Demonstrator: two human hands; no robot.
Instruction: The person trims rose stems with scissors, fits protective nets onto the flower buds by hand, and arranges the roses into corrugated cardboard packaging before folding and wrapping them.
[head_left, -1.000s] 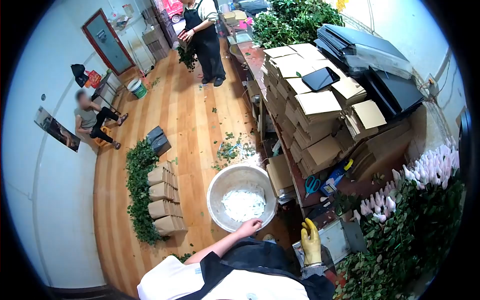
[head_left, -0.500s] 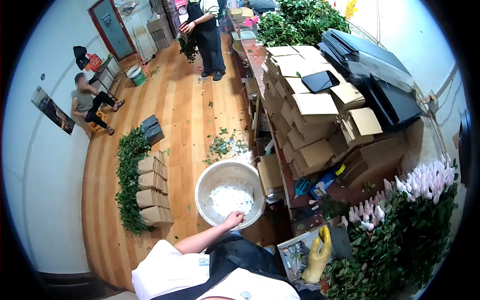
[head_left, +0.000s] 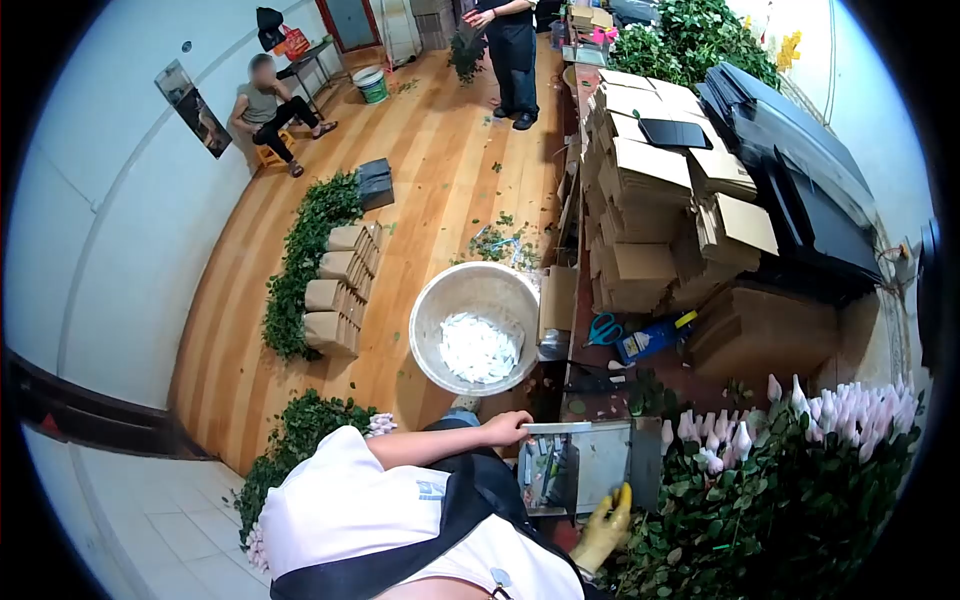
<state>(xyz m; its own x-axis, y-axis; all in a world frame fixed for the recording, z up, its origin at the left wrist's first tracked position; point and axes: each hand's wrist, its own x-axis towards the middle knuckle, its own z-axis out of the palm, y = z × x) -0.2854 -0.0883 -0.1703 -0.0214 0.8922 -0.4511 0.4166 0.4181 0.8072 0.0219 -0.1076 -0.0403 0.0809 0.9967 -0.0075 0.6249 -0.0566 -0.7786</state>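
My left hand is bare, its fingers curled at the upper left corner of a metal tray on the near edge of the bench. Inside the tray's left compartment lie small green and whitish scraps. My right hand wears a yellow glove and is at the tray's lower right edge, fingers apart and pointing up. To the right of the glove are leafy stems with pale pink flower heads. A large basin holding white pieces stands on the floor beyond my left hand.
Stacked cardboard pieces, a phone, scissors and a blue box are on the bench. Bundles in cardboard wraps line the floor at left. One person stands holding greenery; another sits.
My left hand has moved from over the basin to the tray's corner. The gloved right hand is lower, against the tray's edge. The view has shifted, showing more floor bundles at lower left.
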